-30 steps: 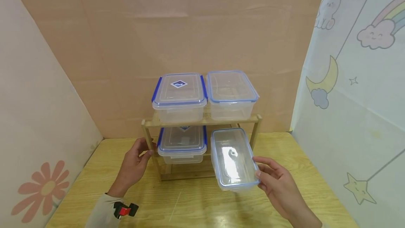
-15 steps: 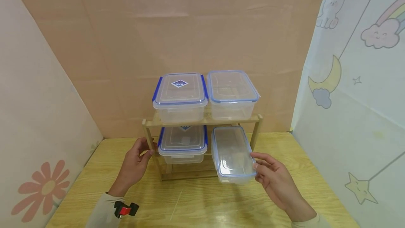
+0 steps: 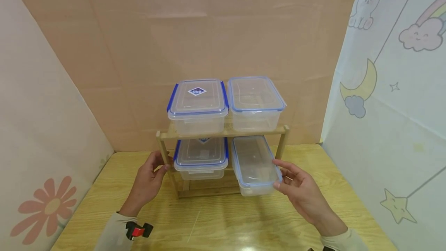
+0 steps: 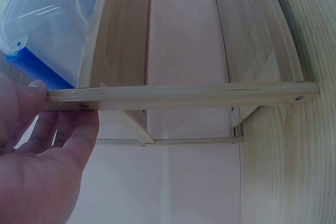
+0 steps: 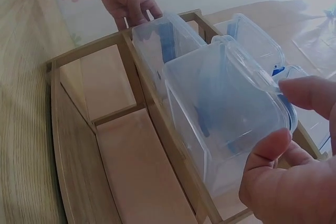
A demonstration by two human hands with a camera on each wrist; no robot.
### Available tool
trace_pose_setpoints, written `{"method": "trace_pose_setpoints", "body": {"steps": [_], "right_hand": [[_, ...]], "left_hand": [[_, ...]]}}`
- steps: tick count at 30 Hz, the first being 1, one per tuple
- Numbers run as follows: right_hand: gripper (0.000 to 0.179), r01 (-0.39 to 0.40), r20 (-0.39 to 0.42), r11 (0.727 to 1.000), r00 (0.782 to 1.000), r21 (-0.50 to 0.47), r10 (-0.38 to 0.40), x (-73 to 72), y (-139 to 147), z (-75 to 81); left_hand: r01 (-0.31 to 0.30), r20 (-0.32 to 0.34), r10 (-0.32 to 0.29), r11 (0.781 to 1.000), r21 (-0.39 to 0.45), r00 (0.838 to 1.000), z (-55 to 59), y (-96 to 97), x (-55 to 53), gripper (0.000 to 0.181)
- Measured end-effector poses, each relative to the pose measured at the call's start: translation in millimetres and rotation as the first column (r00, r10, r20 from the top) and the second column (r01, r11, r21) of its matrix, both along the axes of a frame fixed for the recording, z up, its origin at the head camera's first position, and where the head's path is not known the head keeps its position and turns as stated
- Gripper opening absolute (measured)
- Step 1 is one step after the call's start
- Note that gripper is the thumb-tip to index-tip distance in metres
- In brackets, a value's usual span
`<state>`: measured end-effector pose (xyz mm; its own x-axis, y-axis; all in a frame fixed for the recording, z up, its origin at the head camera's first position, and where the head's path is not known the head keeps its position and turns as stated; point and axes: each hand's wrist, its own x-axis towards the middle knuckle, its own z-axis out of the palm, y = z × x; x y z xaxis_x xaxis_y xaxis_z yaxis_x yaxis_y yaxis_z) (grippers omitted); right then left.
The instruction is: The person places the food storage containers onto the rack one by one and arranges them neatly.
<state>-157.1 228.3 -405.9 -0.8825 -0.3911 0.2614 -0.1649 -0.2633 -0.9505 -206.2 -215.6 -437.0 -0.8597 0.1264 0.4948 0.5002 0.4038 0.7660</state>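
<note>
My left hand (image 3: 147,181) grips the left upright of a two-tier wooden rack (image 3: 223,134). The left wrist view shows the thumb and fingers (image 4: 71,129) around that bar (image 4: 178,95). At the lower right, my right hand (image 3: 304,195) holds a clear food container with a light-blue lid seal (image 3: 256,162) by its right front edge. The container's back lies under the upper shelf, while its front juts out beyond the rack. In the right wrist view, thumb and finger pinch the container (image 5: 210,108) at its lid rim.
On the lower tier, left, sits a lidded container with dark-blue clips (image 3: 201,160). Above it stands a similar container (image 3: 198,104), beside a light-blue-rimmed one (image 3: 256,100). The rack stands on a wooden table (image 3: 216,224), with a draped backdrop (image 3: 209,30) behind.
My right hand has pushed the light-blue-rimmed container back and slightly up into the lower right of the rack, and its front has levelled. The left hand has stayed on the upright.
</note>
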Motion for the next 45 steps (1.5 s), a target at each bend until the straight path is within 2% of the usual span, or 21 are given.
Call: {"method": "trace_pose_setpoints", "body": {"steps": [5,10,17,22,26,31,39,45], "right_hand": [[0.059,0.091,0.002,0.994,0.996,0.066,-0.091,-1.1,-4,1.9],[0.056,0.195,-0.001,0.968,0.980,0.155,-0.197,-2.7,-7,6.1],[0.049,0.330,0.010,0.916,0.940,0.229,-0.341,-7.7,-10,8.1],[0.047,0.411,-0.027,0.880,0.909,0.238,-0.417,-12.7,-13,6.0],[0.043,0.463,-0.069,0.852,0.885,0.244,-0.461,-15.9,-16,5.8],[0.039,0.499,-0.086,0.827,0.865,0.261,-0.495,-20.9,-19,3.9],[0.043,0.530,-0.083,0.811,0.846,0.247,-0.527,-30.5,-21,2.0],[0.042,0.538,-0.088,0.810,0.841,0.232,-0.533,-37.2,-21,0.6]], "left_hand": [[0.001,-0.014,-0.001,1.000,-0.007,1.000,0.9,0.8,0.3,0.033],[0.003,-0.008,-0.003,1.000,-0.005,1.000,0.4,0.9,0.7,0.032],[-0.019,0.017,0.019,0.999,-0.034,1.000,0.3,-0.3,2.0,0.034],[-0.014,0.021,0.014,1.000,-0.027,1.000,0.5,0.0,1.8,0.033],[-0.012,0.019,0.012,1.000,-0.016,1.000,0.1,0.3,1.3,0.033],[-0.015,0.021,0.015,1.000,-0.017,1.000,-0.4,0.2,1.2,0.033],[-0.019,0.014,0.019,1.000,-0.013,1.000,-0.9,1.0,0.7,0.034],[-0.031,0.022,0.031,0.999,-0.012,0.999,-0.1,2.7,1.8,0.034]]}}
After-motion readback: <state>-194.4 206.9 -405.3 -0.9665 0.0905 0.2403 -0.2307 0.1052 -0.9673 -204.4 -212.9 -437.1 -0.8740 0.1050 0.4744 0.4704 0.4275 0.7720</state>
